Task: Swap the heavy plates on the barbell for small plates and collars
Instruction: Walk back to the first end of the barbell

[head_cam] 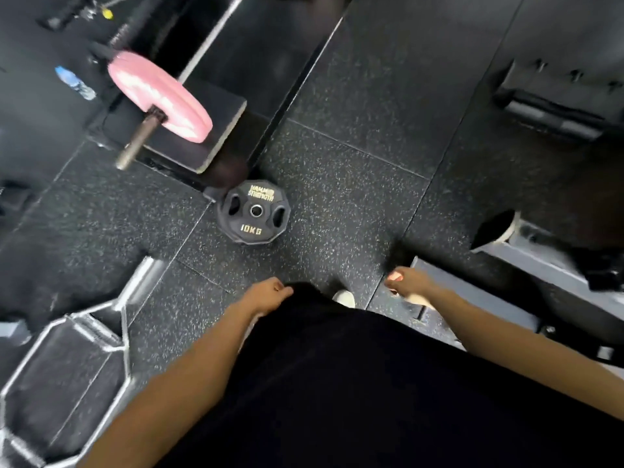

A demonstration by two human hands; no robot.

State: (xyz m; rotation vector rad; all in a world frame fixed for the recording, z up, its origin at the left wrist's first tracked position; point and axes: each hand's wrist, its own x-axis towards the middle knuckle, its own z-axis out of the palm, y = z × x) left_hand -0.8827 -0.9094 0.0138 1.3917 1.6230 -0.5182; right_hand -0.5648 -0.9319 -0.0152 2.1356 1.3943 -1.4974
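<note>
A barbell sleeve (136,143) juts toward me at the upper left, with a big pink plate (158,96) on it. The pink plate rests on a dark block (209,130). A small black 10 kg plate (254,211) lies flat on the speckled floor, just in front of that block. My left hand (266,295) hangs near my waist with loosely curled fingers and holds nothing. My right hand (407,282) hangs to the right, also loosely curled and empty. Both hands are well short of the plates. No collar is in view.
A silver hex bar frame (67,352) lies on the floor at the lower left. A water bottle (75,82) lies at the upper left. A grey machine base (486,292) and dark equipment stand on the right. My white shoe (344,298) shows below.
</note>
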